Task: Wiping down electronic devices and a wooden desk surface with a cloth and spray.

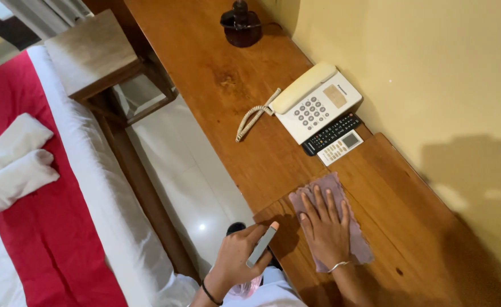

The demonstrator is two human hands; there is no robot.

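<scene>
Right now your right hand (pixel 325 230) lies flat with fingers spread, palm pressed down on a mauve cleaning cloth (pixel 333 224) that sits on the wooden table (pixel 227 85) near its front edge, just past a seam between two table sections. A thin bracelet (pixel 338 265) circles that wrist. Your left hand (pixel 242 256) is curled around a spray bottle (pixel 261 245), held off the table's front edge over the tiled floor (pixel 188 170); the fingers wrap the grey trigger part and the peach-coloured tip points toward the cloth. A dark band (pixel 209 294) sits on the left wrist.

Further along the table, against the yellow wall (pixel 432 74), a white corded telephone (pixel 316 102) rests with its coiled cord (pixel 253 116) trailing toward the front edge. Just beside it, on the side nearer the cloth, lie a black remote control (pixel 331 133) and a smaller white remote (pixel 341 146), touching each other along their long sides. At the far end stands a dark round object (pixel 240 24); what it is cannot be told.

Left of the floor strip is a bed (pixel 85 170) with a white sheet and red runner (pixel 34 227), carrying two rolled white towels (pixel 14 162). A small wooden side table (pixel 91 51) stands by the bed's far corner.
</scene>
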